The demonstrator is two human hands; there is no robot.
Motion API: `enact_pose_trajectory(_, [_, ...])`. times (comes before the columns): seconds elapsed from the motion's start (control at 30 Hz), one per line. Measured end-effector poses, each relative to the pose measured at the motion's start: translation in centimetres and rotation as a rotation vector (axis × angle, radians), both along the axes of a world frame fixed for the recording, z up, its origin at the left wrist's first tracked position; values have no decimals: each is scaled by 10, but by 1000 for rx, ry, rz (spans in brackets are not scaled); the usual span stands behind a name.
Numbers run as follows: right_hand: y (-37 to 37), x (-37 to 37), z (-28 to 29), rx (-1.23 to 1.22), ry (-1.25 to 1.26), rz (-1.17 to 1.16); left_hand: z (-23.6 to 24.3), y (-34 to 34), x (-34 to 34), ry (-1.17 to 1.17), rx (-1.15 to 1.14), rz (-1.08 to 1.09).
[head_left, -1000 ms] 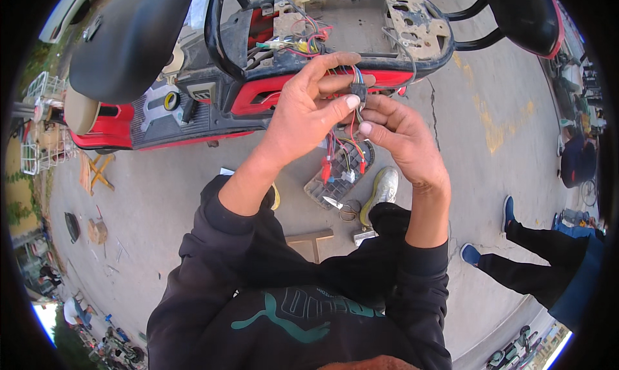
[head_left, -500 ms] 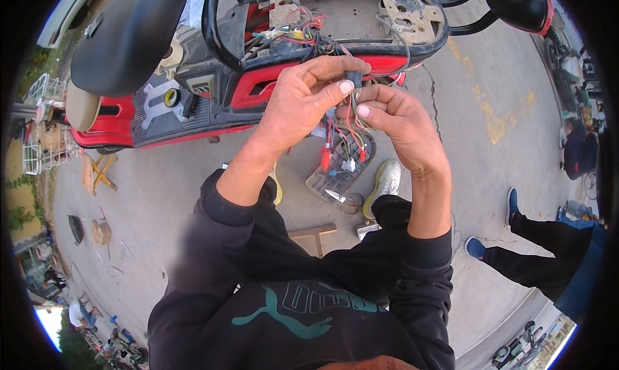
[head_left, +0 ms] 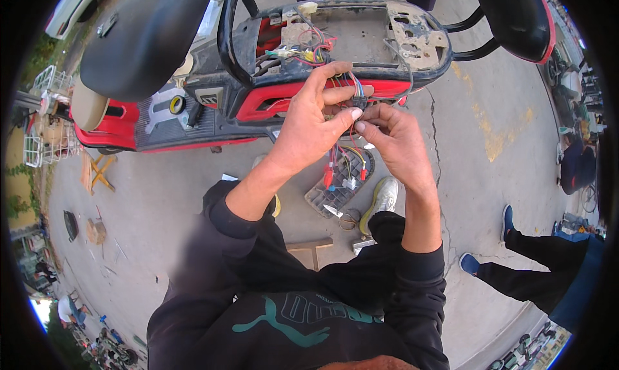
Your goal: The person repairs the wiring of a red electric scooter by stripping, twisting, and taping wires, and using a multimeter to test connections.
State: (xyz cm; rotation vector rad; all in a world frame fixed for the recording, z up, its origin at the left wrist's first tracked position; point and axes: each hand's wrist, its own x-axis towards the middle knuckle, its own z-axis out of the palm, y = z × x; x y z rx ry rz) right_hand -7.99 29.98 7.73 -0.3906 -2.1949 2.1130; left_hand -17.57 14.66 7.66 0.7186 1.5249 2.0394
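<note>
Plainly, both hands meet on one small dark connector (head_left: pixel 358 103) just in front of the scooter's (head_left: pixel 213 99) red rear panel. The left hand (head_left: pixel 316 121) pinches it between thumb and fingers from the left; the right hand (head_left: pixel 393 144) closes its thumb and forefinger on it from the right. Coloured wires (head_left: pixel 345 160) hang from the connector, ending in red and white plugs below the hands.

As a judgement: the thin wires could pull out of the connector if the hands tug apart by the leads and not by the plastic body. The loose plugs dangling below could snag on a finger or touch each other. With so many similar colours bunched together, mating the wrong pair looks easy.

Above the connector, the scooter's open tail bay holds another tangle of wires (head_left: pixel 303 50), close enough to get mixed with the held bundle. Its black seat (head_left: pixel 138 41) is tipped up at the left. On the ground below the connector lie a grey tray (head_left: pixel 325 199), scissors (head_left: pixel 349 219) and the person's pale shoe (head_left: pixel 382 199). Another person's legs (head_left: pixel 522 267) stand well to the right of the scooter.
</note>
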Motion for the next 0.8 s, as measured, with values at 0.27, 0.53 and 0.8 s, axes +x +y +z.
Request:
enact_pose_trajectory(0.27, [-4, 3, 32, 236, 111, -181, 12, -7, 1, 141, -211, 53])
enact_pose_trajectory(0.53, [-28, -18, 26, 309, 78, -341, 16, -17, -5, 229, -249, 31])
enact_pose_trajectory(0.8, [-22, -30, 21, -314, -3, -241, 11, -18, -7, 381, -281, 37])
